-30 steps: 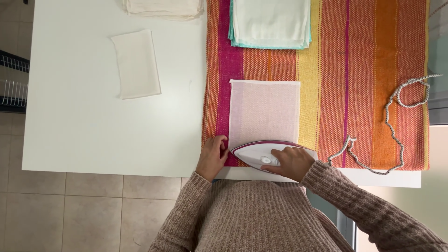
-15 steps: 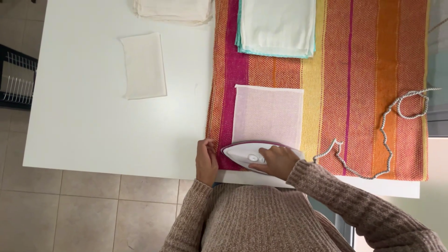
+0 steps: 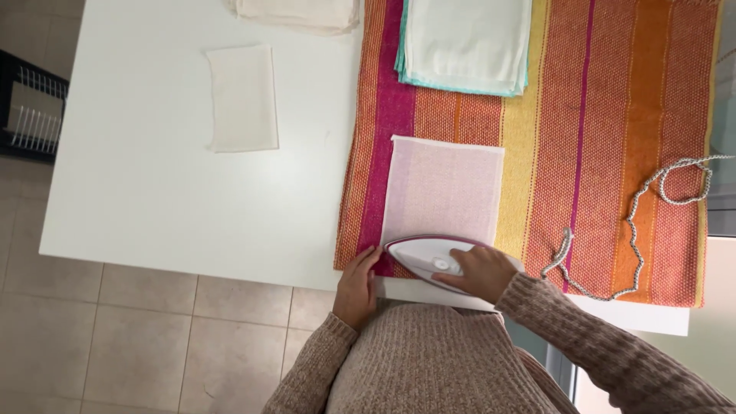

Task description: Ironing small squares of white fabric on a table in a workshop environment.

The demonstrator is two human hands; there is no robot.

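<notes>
My right hand (image 3: 481,271) grips the handle of a white and magenta iron (image 3: 429,255), which lies flat on the near edge of a thin white cloth (image 3: 445,188). The cloth is spread on a striped orange, pink and yellow blanket (image 3: 613,115). My left hand (image 3: 357,285) rests at the near left corner of the cloth, fingertips on the blanket's edge beside the iron's tip. The iron's braided cord (image 3: 636,230) loops over the blanket to the right.
The white table (image 3: 153,207) carries a small folded cream cloth (image 3: 242,97), a cream stack (image 3: 300,14) at the far edge and a stack of white and teal cloths (image 3: 464,44) on the blanket. A black wire rack (image 3: 29,107) stands left, on the tiled floor.
The iron has shifted slightly right along the cloth's near edge. My left hand has slid down to the near corner of the blanket. The view has drifted a little.
</notes>
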